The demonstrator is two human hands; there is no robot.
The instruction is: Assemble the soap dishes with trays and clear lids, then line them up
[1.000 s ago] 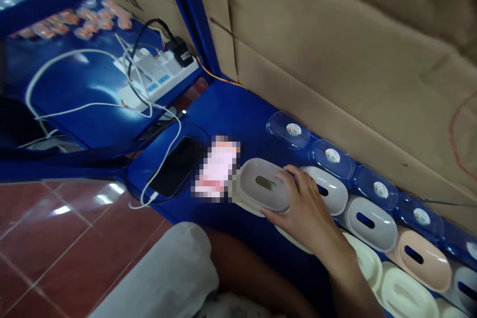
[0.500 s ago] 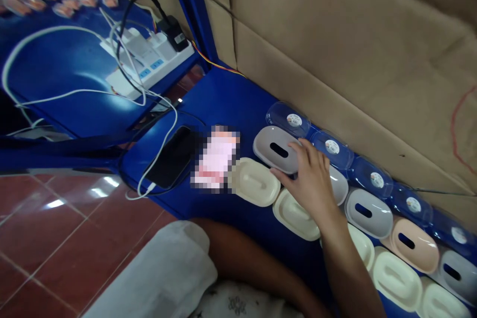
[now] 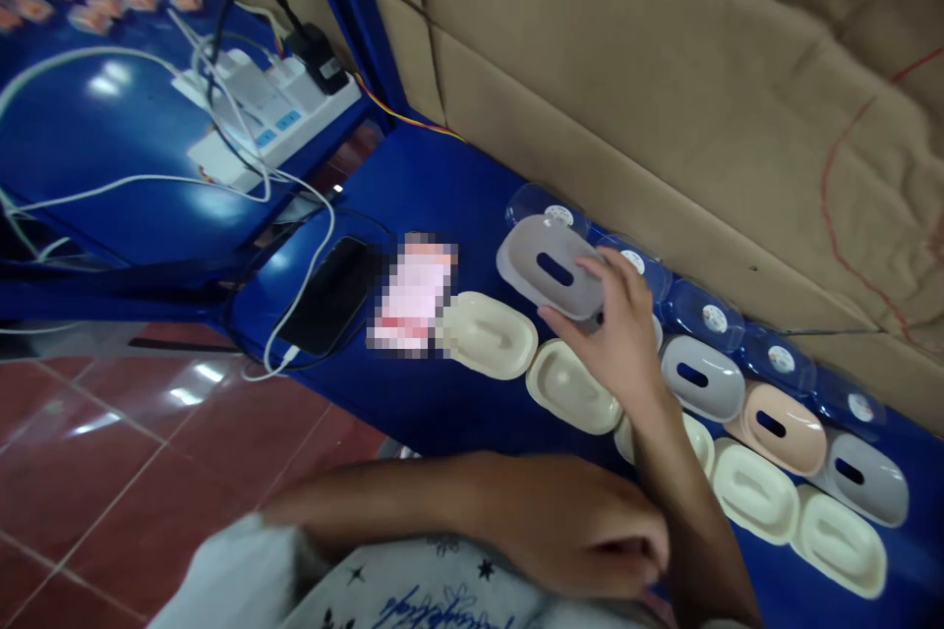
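Blue bench (image 3: 420,167), mid-frame: grey dish (image 3: 522,254) — pinched by right fingers (image 3: 623,277) — is swung off cream dish (image 3: 487,334), now uncovered; left fingers (image 3: 626,516) curled, contents unclear.

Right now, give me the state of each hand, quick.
Left hand: fingers curled; whether it holds anything cannot be told.
Right hand: closed on the end of a gray slotted dish.

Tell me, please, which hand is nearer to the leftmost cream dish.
Right. In the picture, the right hand, holding a grey slotted dish, is close by the leftmost cream dish, to its right; the left hand is farther off, below and to its right.
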